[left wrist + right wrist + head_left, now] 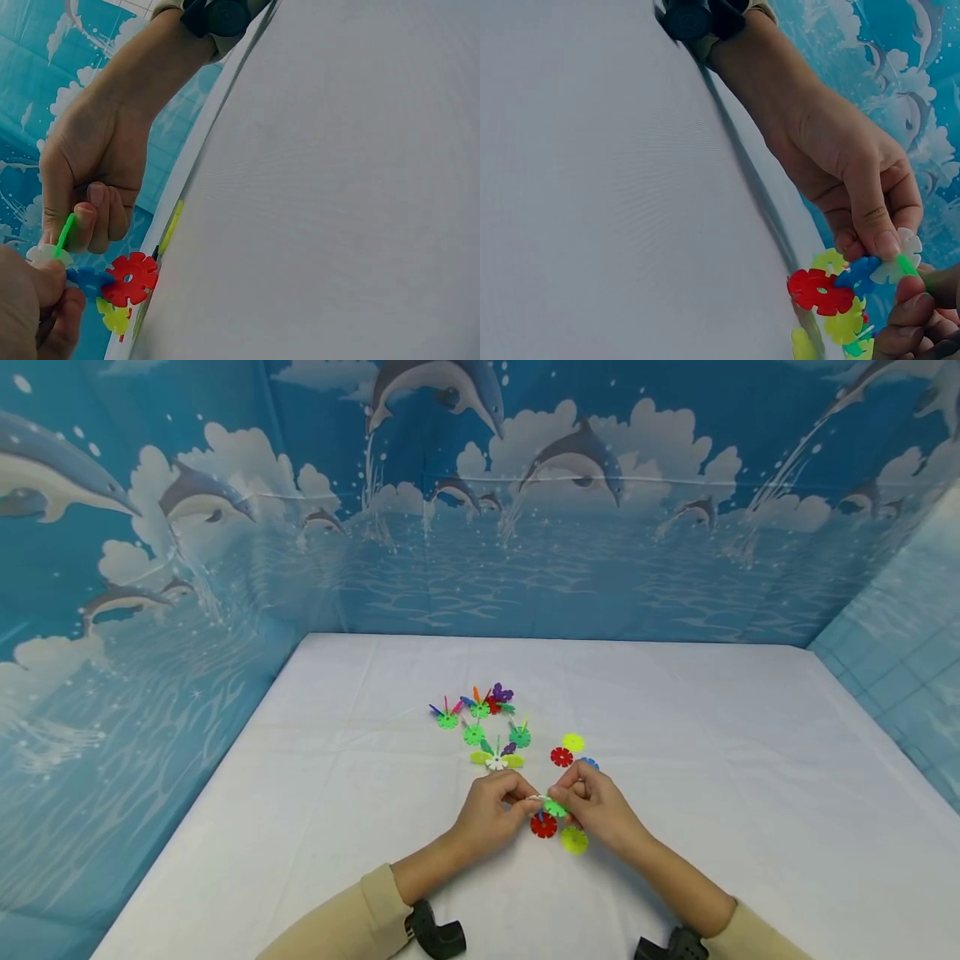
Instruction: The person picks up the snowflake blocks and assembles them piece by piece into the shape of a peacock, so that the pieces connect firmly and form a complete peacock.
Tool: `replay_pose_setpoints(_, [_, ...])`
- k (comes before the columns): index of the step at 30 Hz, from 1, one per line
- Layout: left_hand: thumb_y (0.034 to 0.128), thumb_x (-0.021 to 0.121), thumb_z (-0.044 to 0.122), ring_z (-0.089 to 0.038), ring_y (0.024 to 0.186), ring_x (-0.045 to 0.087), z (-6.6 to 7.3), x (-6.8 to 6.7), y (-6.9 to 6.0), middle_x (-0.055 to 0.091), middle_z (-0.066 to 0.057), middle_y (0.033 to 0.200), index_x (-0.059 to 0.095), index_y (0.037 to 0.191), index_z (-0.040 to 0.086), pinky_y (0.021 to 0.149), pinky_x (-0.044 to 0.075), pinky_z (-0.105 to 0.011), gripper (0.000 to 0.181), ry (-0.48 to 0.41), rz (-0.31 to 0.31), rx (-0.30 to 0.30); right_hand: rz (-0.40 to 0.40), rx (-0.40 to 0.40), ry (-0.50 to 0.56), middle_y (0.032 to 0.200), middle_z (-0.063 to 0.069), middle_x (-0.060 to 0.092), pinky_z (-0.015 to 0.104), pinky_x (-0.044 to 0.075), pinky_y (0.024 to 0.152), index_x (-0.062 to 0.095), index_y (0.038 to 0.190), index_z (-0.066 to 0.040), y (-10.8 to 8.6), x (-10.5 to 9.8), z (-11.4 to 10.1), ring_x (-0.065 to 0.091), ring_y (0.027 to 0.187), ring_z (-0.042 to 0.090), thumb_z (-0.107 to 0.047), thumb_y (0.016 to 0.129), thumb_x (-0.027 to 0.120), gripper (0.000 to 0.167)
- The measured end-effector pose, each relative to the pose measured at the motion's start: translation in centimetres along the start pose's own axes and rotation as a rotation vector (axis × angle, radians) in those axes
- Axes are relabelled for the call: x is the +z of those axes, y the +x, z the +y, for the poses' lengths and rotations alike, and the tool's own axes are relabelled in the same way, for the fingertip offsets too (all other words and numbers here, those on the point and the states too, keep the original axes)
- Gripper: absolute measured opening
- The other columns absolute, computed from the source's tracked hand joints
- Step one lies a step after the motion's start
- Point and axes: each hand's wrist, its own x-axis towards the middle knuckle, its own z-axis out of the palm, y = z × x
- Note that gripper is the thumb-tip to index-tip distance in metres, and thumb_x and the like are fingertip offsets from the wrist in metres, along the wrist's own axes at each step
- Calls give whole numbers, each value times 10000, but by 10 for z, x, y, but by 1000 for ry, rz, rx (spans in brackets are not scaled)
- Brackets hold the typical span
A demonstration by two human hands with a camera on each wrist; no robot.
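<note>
In the head view my left hand [491, 810] pinches a white flower-shaped piece [536, 797], and my right hand [600, 810] pinches a green notched disc [555, 808]. The two pieces meet between my fingertips; whether they interlock, I cannot tell. Seen from the right wrist, the left thumb presses on the white piece [901, 259], with the green one [907, 265] edge-on against it. A blue piece [859, 277] and a red one [821, 292] appear just beside them. Just below the hands in the head view are a red disc [543, 825] and a yellow disc [574, 840].
Beyond my hands on the white table [337, 760] stands an arrangement of flower-like pieces around a green disc [473, 734] and a white centre [497, 762]. Loose yellow [573, 742], red [561, 757] and blue [589, 763] discs lie right of it. A dolphin-print cloth [450, 577] hangs behind.
</note>
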Motion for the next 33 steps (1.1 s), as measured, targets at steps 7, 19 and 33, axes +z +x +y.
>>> replay_pose_setpoints(7, [866, 740, 76, -50, 737, 587, 4, -3, 1, 668, -11, 803, 692, 853, 42, 675, 518, -203, 60, -1, -40, -51, -18, 43, -4, 614, 63, 525, 219, 387, 473, 495, 982, 40, 0, -4, -1, 445, 503, 115, -124, 979, 598, 194])
replay_pose_setpoints(19, [894, 708, 125, -71, 680, 568, 15, -35, 8, 620, 22, 768, 694, 874, 45, 645, 520, -239, 83, 67, 12, -193, -13, 147, 54, 685, 80, 537, 250, 401, 514, 527, 1033, 94, -1, -22, -1, 453, 551, 145, -177, 1002, 544, 273])
replay_pose_setpoints(33, [806, 691, 106, -155, 612, 532, -2, -106, 13, 585, 3, 669, 661, 810, 63, 559, 441, -283, 53, 413, 189, -653, 47, 192, -18, 690, 65, 544, 249, 426, 533, 561, 1013, 88, 1, -50, 5, 476, 585, 145, -152, 989, 561, 242])
